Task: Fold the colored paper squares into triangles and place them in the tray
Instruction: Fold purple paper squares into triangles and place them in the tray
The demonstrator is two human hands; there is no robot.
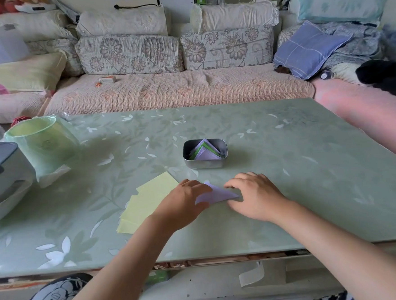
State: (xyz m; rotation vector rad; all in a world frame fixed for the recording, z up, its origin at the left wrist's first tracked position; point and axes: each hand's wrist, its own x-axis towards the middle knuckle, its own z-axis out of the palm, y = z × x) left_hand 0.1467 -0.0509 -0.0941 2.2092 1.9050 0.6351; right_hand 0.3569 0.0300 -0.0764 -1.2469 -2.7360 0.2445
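Home living room. Evidence: long sofa [178, 90] with floral back cushions and a quilted pink seat cover; blue checked pillow [307, 48] and crumpled blanket [358, 42] at its right end; leaf-patterned glass-topped table [299, 178]; bag-lined green bin [41, 142] at the table's left.

Head-worn view, down over table [299, 178]
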